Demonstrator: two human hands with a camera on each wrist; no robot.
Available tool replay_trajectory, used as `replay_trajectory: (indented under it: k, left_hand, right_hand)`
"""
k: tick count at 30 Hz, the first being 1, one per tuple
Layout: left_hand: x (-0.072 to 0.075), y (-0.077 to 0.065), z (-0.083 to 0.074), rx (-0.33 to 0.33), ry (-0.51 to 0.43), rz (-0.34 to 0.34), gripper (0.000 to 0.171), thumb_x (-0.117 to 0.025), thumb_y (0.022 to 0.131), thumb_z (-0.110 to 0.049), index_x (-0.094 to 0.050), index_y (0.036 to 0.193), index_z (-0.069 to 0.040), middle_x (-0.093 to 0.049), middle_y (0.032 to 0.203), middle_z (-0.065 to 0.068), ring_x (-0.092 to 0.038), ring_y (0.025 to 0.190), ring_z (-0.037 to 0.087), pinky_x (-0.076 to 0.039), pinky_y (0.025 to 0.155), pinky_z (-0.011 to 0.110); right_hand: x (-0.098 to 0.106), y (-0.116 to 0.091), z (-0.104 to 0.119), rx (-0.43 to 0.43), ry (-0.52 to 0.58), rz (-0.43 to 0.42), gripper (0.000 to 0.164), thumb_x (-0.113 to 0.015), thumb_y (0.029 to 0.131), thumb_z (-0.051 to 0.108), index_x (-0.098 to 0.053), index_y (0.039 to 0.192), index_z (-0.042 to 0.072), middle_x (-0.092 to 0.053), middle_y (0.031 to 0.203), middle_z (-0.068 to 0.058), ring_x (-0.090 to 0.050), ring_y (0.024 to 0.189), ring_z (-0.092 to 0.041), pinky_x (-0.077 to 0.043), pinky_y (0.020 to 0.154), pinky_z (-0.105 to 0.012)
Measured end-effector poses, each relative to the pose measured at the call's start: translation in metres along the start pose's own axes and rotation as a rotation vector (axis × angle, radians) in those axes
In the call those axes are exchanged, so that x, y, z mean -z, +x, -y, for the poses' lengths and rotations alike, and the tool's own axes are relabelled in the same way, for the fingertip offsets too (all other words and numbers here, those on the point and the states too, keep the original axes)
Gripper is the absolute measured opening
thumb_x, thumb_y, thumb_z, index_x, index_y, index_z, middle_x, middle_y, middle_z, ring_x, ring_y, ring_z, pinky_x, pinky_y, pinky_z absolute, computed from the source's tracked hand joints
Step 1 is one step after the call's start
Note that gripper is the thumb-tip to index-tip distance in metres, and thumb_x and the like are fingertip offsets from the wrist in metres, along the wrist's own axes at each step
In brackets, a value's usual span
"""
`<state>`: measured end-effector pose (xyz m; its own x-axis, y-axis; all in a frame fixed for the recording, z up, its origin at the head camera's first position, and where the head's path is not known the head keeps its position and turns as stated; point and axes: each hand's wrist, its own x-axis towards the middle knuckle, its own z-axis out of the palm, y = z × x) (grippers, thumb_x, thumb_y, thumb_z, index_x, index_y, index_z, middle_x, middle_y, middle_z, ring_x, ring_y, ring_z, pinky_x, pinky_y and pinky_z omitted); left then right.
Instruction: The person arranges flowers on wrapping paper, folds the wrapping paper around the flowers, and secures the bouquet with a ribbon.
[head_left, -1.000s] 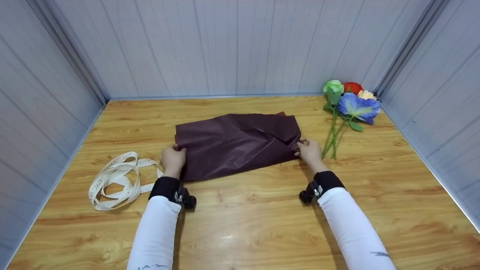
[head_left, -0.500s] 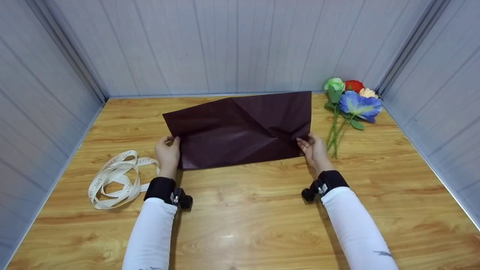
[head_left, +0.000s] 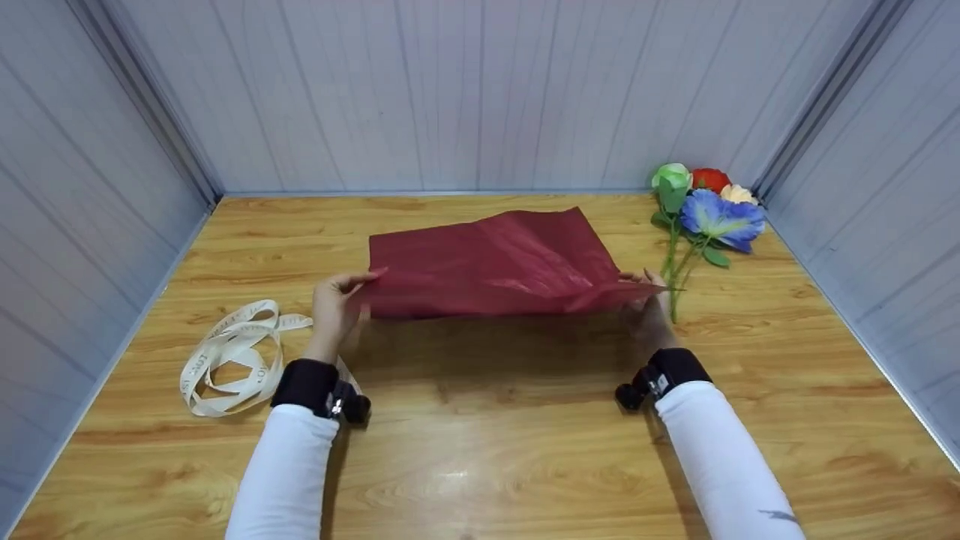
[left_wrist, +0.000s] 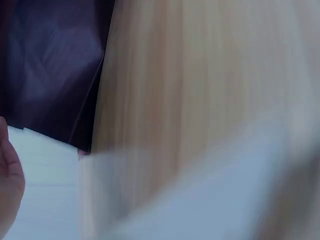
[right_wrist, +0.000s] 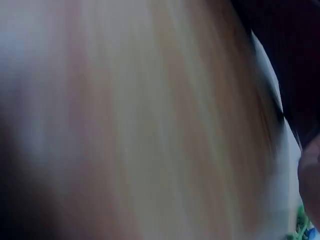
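Nearest, beside the left wrist on its outer side, a loosely coiled cream ribbon printed with lettering (head_left: pixel 259 379) lies on the glossy, yellow-brown wood-grain table (head_left: pixel 465 435). Farther on, a creased, roughly rectangular dark-red sheet (head_left: pixel 487 262) spans the space between the hands and reaches beyond them, the left hand (head_left: pixel 335 311) pinching its left edge and the right hand (head_left: pixel 649 304), partly blurred, gripping its right end. Just beyond the right hand lie green-stemmed blue, pale-green, red and cream flowers (head_left: pixel 716 217).
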<state>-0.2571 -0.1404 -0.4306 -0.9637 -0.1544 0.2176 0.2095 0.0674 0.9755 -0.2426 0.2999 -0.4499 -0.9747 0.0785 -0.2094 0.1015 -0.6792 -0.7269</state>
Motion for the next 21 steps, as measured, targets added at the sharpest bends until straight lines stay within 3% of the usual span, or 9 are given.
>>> replay_trajectory:
  k: [3,7,9,12,14,17,21]
  left_hand:
    - [0.008,-0.003,-0.004,0.057,-0.057,0.072,0.022,-0.051,0.084,0.012,-0.073,0.084,0.009,-0.072,0.079,-0.002,-0.063,0.072,0.0,-0.048,0.067,0.015]
    - [0.013,-0.004,-0.006,0.135,0.017,0.126,0.032,-0.046,0.086,0.007,-0.074,0.074,0.0,-0.068,0.072,-0.012,-0.061,0.075,-0.003,-0.045,0.073,0.014]
    - [0.015,-0.003,-0.006,0.171,0.07,0.144,0.032,-0.048,0.087,0.002,-0.075,0.072,-0.006,-0.067,0.071,-0.015,-0.059,0.076,-0.003,-0.043,0.074,0.014]
    - [0.019,-0.005,-0.005,0.203,0.151,0.198,0.027,-0.052,0.089,-0.008,-0.076,0.078,-0.004,-0.067,0.078,-0.016,-0.056,0.08,-0.003,-0.04,0.076,0.015]
    - [0.021,-0.007,-0.004,0.199,0.18,0.242,0.027,-0.053,0.091,-0.013,-0.075,0.085,0.001,-0.068,0.082,-0.013,-0.056,0.083,-0.002,-0.04,0.078,0.016]
    - [0.026,-0.01,-0.002,0.213,0.165,0.312,0.03,-0.052,0.095,-0.017,-0.074,0.089,0.001,-0.07,0.085,-0.01,-0.057,0.086,-0.003,-0.041,0.082,0.016]
    - [0.03,-0.011,0.002,0.25,0.116,0.362,0.028,-0.052,0.096,-0.018,-0.075,0.086,-0.005,-0.069,0.08,-0.01,-0.061,0.083,-0.002,-0.045,0.083,0.017]
  right_hand:
    - [0.006,-0.003,0.006,-0.02,-0.213,0.109,0.047,-0.024,0.104,0.026,-0.065,0.086,0.011,-0.064,0.066,0.003,-0.054,0.057,-0.008,-0.042,0.059,-0.021]
    - [0.011,-0.009,0.011,-0.091,-0.413,0.227,0.031,-0.033,0.103,0.023,-0.062,0.102,0.011,-0.066,0.086,0.004,-0.059,0.08,-0.01,-0.043,0.083,-0.028]
    - [0.012,-0.011,0.013,-0.092,-0.604,0.266,0.027,-0.04,0.102,0.026,-0.062,0.109,0.011,-0.066,0.093,0.007,-0.059,0.09,-0.007,-0.037,0.097,-0.035]
    - [0.012,-0.011,0.016,-0.058,-0.872,0.315,0.028,-0.047,0.099,0.028,-0.061,0.116,0.01,-0.065,0.096,0.012,-0.056,0.098,-0.003,-0.025,0.107,-0.045]
    - [0.012,-0.009,0.019,-0.046,-0.988,0.343,0.033,-0.05,0.098,0.024,-0.059,0.121,0.004,-0.064,0.097,0.015,-0.055,0.098,-0.001,-0.025,0.108,-0.043]
    - [0.013,-0.01,0.021,-0.083,-1.037,0.413,0.042,-0.054,0.095,0.017,-0.049,0.129,-0.007,-0.062,0.1,0.014,-0.056,0.098,-0.001,-0.036,0.102,-0.031]
    - [0.014,-0.012,0.025,-0.146,-0.999,0.513,0.044,-0.059,0.091,0.005,-0.045,0.129,-0.013,-0.061,0.101,0.007,-0.058,0.095,-0.003,-0.047,0.085,-0.018]
